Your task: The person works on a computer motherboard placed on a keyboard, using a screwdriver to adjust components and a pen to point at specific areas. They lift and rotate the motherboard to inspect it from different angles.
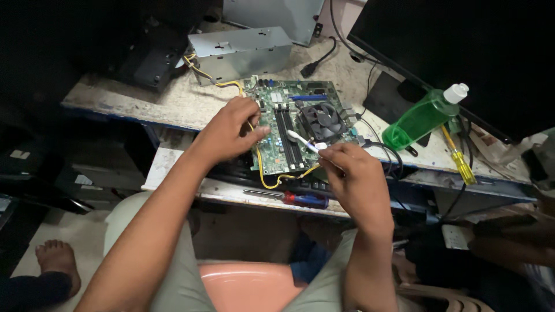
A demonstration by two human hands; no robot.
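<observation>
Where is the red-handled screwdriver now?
The red-handled screwdriver lies on the table's front edge, just below the green motherboard and beside the right hand.
</observation>
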